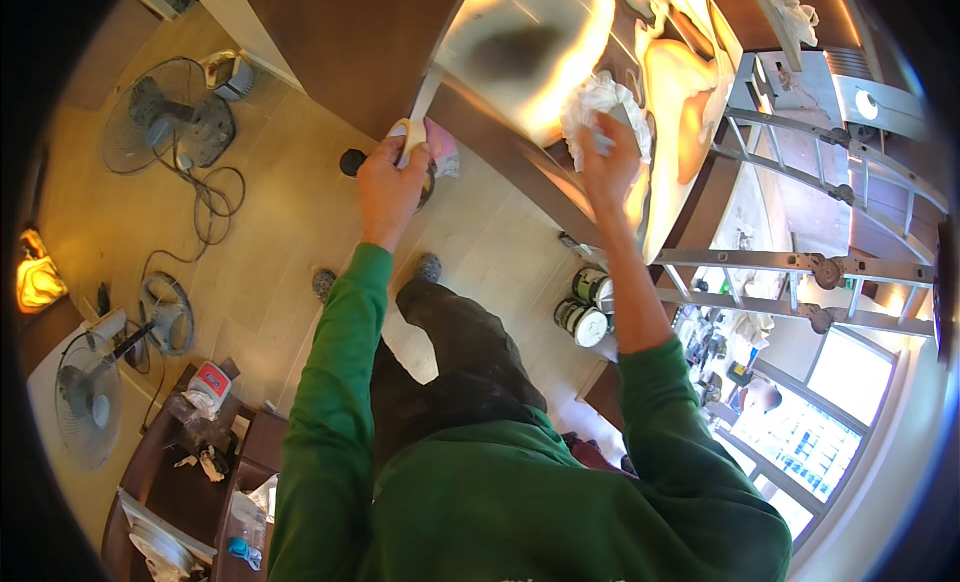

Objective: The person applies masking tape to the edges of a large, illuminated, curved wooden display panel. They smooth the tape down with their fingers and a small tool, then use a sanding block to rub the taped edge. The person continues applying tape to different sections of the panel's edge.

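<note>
A glossy, mirror-like panel [525,64] fills the upper middle, with bright, warped reflections. My left hand [394,180] grips a roll of masking tape [409,140] at the panel's left edge, and a pale strip [429,90] runs up from the roll along that edge. At the panel's face, my right hand [609,162] holds a crumpled white cloth or paper [600,98]. Something small and pale shows between its fingers, too unclear to name. Partly hidden behind the tape and my left hand, a pink and white bag [444,148] lies on the floor.
Folding aluminium ladders [795,261] stand at the right, and lidded paint cans [581,321] sit below the panel. Standing fans [161,116] and looped cables [214,207] occupy the left floor. A brown cabinet [161,432] holds a bottle and rags. Another person [759,396] is near the windows.
</note>
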{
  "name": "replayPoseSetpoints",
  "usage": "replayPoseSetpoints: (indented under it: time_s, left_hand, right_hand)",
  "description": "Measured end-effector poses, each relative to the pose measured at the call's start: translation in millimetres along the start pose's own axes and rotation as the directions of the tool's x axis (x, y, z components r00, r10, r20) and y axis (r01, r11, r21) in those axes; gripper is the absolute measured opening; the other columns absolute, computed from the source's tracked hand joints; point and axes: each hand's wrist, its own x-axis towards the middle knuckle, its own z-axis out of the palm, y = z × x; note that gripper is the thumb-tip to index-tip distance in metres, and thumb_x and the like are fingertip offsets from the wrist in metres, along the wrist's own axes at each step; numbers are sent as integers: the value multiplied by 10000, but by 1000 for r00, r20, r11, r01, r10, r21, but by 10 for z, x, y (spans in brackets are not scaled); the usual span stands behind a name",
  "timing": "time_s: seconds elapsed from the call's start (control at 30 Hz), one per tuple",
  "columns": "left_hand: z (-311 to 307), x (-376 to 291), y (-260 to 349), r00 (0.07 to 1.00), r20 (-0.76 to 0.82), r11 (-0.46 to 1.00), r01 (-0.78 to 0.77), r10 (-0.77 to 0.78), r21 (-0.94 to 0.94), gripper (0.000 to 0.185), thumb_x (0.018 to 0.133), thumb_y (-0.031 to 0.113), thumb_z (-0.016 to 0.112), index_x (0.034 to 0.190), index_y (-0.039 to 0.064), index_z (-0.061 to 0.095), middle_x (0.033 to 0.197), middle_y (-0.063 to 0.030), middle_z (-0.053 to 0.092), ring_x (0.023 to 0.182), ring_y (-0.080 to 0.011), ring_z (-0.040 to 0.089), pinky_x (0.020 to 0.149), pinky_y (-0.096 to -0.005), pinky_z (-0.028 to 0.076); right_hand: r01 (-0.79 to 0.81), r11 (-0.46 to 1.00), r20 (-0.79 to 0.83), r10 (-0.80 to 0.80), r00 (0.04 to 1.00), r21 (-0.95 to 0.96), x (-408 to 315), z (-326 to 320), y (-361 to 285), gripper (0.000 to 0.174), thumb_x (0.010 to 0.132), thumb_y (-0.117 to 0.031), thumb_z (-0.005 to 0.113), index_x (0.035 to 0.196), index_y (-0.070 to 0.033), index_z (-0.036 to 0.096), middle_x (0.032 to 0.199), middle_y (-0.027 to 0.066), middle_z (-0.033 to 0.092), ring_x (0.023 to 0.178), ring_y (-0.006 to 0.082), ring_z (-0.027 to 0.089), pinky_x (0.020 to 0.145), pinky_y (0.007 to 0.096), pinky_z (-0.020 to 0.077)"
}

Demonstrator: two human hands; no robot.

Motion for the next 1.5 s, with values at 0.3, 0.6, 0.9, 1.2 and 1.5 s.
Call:
replayPoseSetpoints:
  time_s: [0.3, 0.6, 0.9, 1.2, 1.5]
  left_hand:
    - [-68, -84, 117, 993, 78, 996, 84, -83, -1, 372, 933, 141, 668, 1186, -126, 613, 789, -86, 699, 651, -98, 628, 602, -256, 516]
    - [-115, -150, 237, 992, 57, 993, 112, -111, -30, 402, 929, 122, 689, 1219, -138, 587, 840, -110, 702, 646, -103, 626, 600, -250, 519]
    - [-222, -170, 254, 993, 26, 992, 120, -119, -39, 356, 934, 119, 685, 1186, -118, 602, 881, -104, 702, 676, -111, 640, 581, -245, 516]
    - [-184, -167, 30, 1000, 24, 998, -21, 19, 66, 281, 933, 128, 683, 1107, -91, 652, 815, -86, 699, 657, -99, 634, 569, -253, 516]
    - [-198, -170, 137, 999, 30, 990, 25, -29, 140, 344, 899, 164, 682, 1139, -81, 664, 833, -121, 721, 698, -147, 673, 633, -291, 540]
  right_hand:
    - [-199, 882, 347, 362, 865, -426, 87, -713, 966, 974, 634, -539, 876, 1376, -1, 546, 1299, 260, 568, 1236, 421, 531, 1019, 504, 458]
    - [-344, 909, 96, 374, 923, -233, 134, -781, 732, 575, 754, -324, 855, 1158, 20, 634, 1012, 194, 712, 962, 302, 688, 897, 402, 531]
    - [-384, 711, 276, 270, 922, 589, 174, -616, -457, 221, 881, -37, 724, 1089, -14, 653, 731, -15, 654, 647, 39, 535, 557, 214, 390]
    - [66, 995, 312, -88, 946, 81, 184, 703, -1154, 251, 883, -217, 672, 1053, -32, 671, 901, 173, 722, 764, 322, 697, 694, 421, 540]
    - [193, 979, 264, -170, 949, -64, 228, 832, -1273, 220, 888, -203, 635, 1050, -55, 643, 874, 181, 715, 766, 377, 691, 693, 463, 541]
